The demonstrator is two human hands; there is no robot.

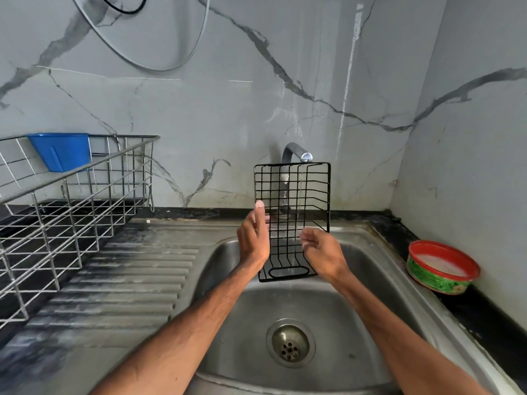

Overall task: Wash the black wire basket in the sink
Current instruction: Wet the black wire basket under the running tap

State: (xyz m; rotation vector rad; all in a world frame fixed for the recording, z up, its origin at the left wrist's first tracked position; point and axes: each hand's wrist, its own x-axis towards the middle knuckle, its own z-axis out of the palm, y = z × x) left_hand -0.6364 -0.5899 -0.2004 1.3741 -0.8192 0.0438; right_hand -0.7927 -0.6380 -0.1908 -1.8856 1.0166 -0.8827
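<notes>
- Both hands meet the black wire basket [293, 195], upright over the sink [328, 315], under the tap's [296, 152] thin stream;
- left hand [253, 240] grips its left edge, thumb up; right hand's [322, 252] fingers curl at the lower wires, grasp unclear;
- rinsing appears under way; next, probably turn it so water reaches wires beneath the fingers.

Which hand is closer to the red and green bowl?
Right. The right hand is at the black wire basket's right side, toward the bowl. The left hand holds the basket's left edge, farther from it.
</notes>
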